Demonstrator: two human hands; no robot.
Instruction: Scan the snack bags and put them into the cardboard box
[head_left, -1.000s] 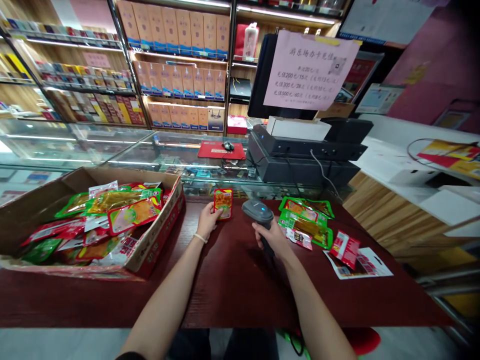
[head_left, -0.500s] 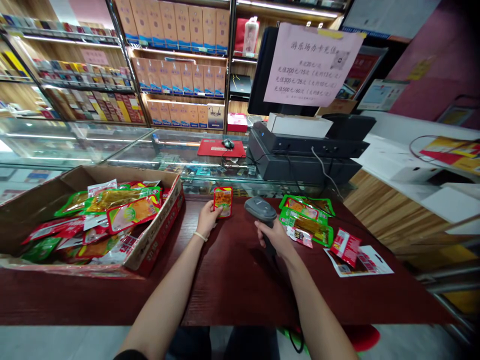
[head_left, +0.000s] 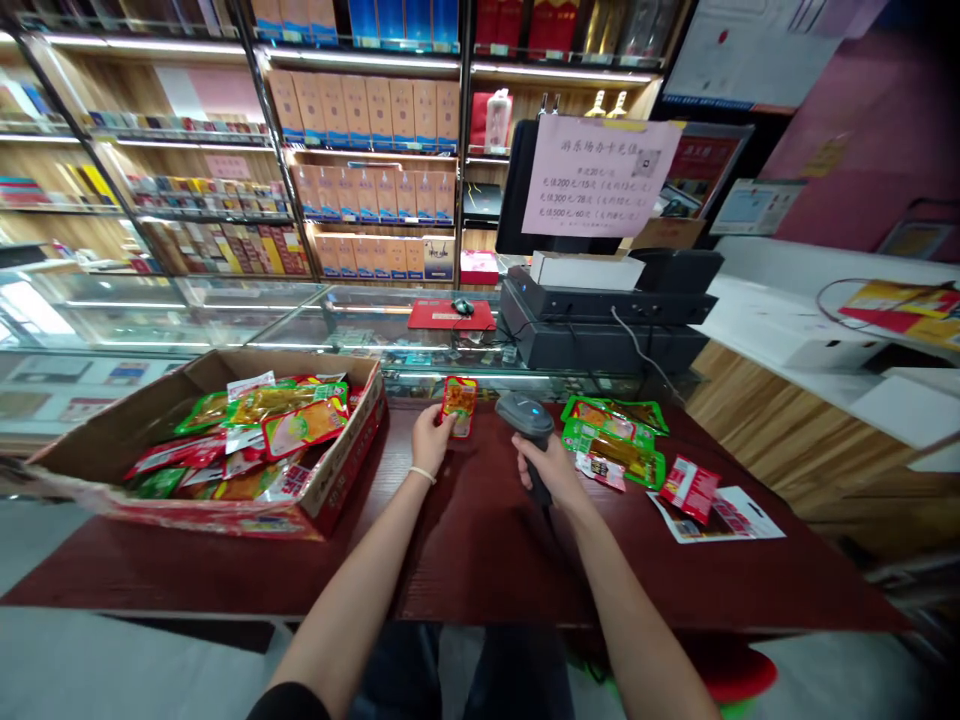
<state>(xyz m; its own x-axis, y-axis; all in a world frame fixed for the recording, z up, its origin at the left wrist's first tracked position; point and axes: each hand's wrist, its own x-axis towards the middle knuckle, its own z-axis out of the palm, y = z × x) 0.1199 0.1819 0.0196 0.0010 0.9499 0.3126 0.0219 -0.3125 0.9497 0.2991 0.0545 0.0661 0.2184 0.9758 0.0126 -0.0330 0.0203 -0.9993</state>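
My left hand (head_left: 433, 440) is closed on a small red-edged snack packet (head_left: 459, 405), held up above the dark red table (head_left: 480, 560). In my right hand (head_left: 551, 465) is a grey barcode scanner (head_left: 523, 412), fingers wrapped round its handle and its head turned toward the packet. A blue light shows on top of the scanner. A gap separates scanner and packet. To the left stands an open cardboard box (head_left: 349, 470) with several snack packets (head_left: 300, 425) in it. Right of the scanner lie green packets (head_left: 615, 450), a red packet (head_left: 688, 488) and a white packet (head_left: 739, 515).
Behind the table is a glass display counter (head_left: 352, 320) with a red mouse pad (head_left: 442, 314). A monitor with a pink paper sign (head_left: 596, 175) stands over black till equipment (head_left: 607, 335). The scanner's cable hangs beneath my right hand. Stocked shelves line the back wall.
The camera view has tilted up and shifted left. The packet in my left hand now leans slightly, nearer the scanner. A blue light has come on atop the scanner.
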